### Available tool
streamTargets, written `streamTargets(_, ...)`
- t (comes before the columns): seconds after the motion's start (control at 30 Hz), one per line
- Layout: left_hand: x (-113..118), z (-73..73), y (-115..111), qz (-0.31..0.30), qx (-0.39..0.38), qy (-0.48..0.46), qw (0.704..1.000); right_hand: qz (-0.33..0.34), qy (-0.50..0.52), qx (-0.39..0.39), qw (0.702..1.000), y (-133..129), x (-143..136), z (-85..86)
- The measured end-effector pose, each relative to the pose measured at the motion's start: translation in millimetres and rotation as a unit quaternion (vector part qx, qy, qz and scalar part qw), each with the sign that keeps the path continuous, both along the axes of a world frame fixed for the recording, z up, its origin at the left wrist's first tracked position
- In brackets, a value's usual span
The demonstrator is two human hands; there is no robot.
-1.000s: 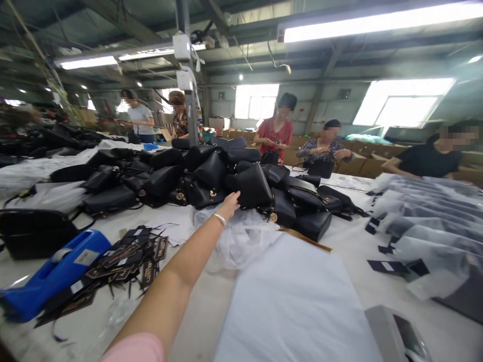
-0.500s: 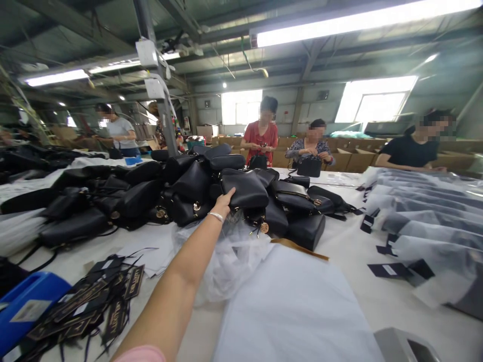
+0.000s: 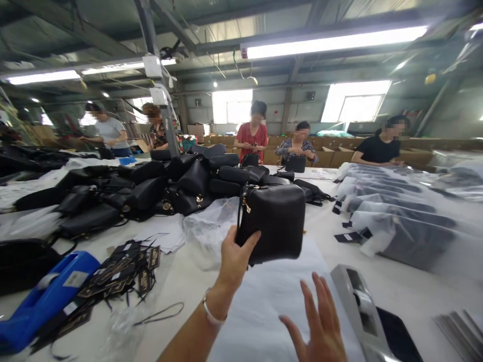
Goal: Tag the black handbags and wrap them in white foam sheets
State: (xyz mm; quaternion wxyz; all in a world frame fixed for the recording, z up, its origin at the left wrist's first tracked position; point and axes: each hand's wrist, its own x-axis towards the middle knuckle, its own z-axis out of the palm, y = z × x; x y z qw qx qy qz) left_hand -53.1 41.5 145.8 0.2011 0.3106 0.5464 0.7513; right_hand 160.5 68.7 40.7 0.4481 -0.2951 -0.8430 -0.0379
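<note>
Bag (image 3: 277,221) in left hand (image 3: 234,257)

On the table (image 3: 188,281) I see the heap (image 3: 194,178) behind the held bag (image 3: 279,221), wrapped bags (image 3: 400,221) rightward, tape dispenser (image 3: 28,319) (tags (image 3: 118,274) beside) toward near left corner.

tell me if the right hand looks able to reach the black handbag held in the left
Probably yes: the right hand is open, lower in view than the black handbag, with nothing visible blocking between them; the left hand grips one side, leaving the other free.
</note>
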Motion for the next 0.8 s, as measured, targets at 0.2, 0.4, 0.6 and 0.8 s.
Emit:
streamTargets(0.2,91,-15.6,-85,-0.136,0.01,-0.248,0.959,-0.02,-0.012,0.048,0.999,-28,11,35.7)
streamTargets(0.4,117,1.0,-125,-0.197,0.028,-0.238,0.951,0.104,0.109,-0.176,0.973,-24,36,25.1)
streamTargets(0.6,98,-4.9,-154,-0.203,-0.015,-0.09,0.975,0.069,0.083,-0.439,0.892,2,40,16.1)
streamTargets(0.8,32,-59.5,-163,0.044,-0.101,0.046,0.993,0.147,0.125,-0.567,0.801,23,53,0.6)
